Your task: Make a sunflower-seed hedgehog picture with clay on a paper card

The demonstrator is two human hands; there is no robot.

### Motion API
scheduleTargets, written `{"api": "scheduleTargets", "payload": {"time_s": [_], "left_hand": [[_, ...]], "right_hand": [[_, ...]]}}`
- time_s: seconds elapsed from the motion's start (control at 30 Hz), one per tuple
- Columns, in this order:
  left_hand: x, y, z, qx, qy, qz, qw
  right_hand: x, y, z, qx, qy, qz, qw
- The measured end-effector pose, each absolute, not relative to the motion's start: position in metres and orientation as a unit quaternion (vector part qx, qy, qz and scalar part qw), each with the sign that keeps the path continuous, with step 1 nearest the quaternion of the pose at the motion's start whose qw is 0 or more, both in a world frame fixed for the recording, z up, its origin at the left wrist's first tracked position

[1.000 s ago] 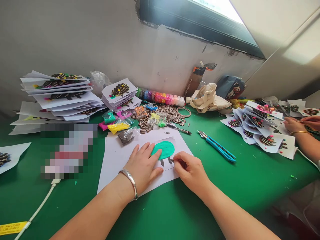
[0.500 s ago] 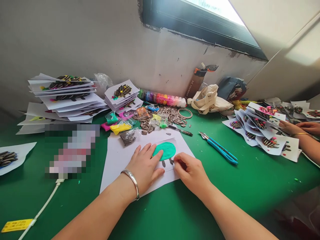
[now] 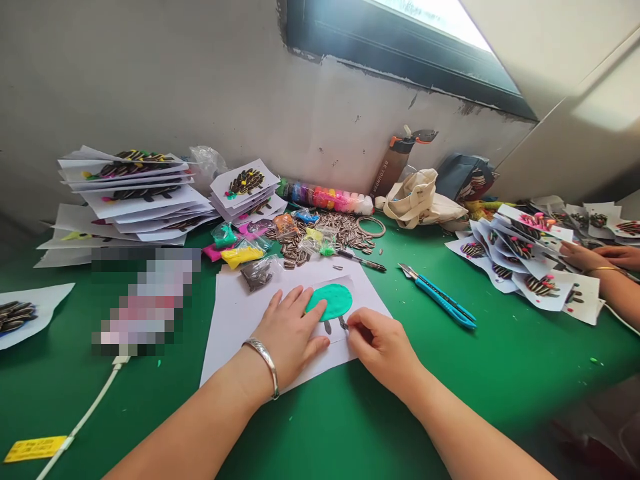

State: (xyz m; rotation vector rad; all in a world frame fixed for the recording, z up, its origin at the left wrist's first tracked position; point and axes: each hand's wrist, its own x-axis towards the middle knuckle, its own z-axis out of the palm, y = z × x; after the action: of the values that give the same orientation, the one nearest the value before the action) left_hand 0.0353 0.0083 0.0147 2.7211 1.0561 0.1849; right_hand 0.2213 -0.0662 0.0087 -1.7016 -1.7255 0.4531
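My left hand [image 3: 291, 333] lies flat with fingers spread on white paper [image 3: 227, 333], its fingertips touching the left side of a flat teal clay oval [image 3: 335, 300]. Two small dark leg-like pieces [image 3: 328, 327] stick out below the oval. Beside the right one, my right hand [image 3: 380, 340] rests at the paper's edge with thumb and forefinger pinched together. What it pinches, if anything, is too small to name. A silver bangle [image 3: 265, 363] is on my left wrist.
Clay bags [image 3: 243, 253], sunflower seeds [image 3: 345, 230] and a pen [image 3: 363, 261] lie behind the paper. A blue cutter [image 3: 443, 300] is to the right. Paper stacks [image 3: 145, 207] stand at the left. Another person's hands [image 3: 595, 257] hold cards at the far right.
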Motion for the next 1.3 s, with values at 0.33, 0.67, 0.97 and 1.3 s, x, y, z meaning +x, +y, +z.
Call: {"api": "scheduleTargets", "payload": {"time_s": [0.33,0.67,0.97,1.3], "left_hand": [[0.036,0.007,0.015,0.925,0.362,0.059,0.105],[0.035,0.008,0.014,0.923,0.362,0.073,0.112],[0.035,0.008,0.014,0.923,0.362,0.067,0.113],[0.035,0.008,0.015,0.925,0.358,0.068,0.107]], "right_hand": [[0.222,-0.066,0.009,-0.657,-0.646,0.18,0.344],[0.222,-0.067,0.008,-0.647,-0.67,0.166,0.325],[0.222,-0.067,0.009,-0.651,-0.655,0.172,0.344],[0.217,-0.06,0.022,-0.61,-0.693,0.164,0.349]]}}
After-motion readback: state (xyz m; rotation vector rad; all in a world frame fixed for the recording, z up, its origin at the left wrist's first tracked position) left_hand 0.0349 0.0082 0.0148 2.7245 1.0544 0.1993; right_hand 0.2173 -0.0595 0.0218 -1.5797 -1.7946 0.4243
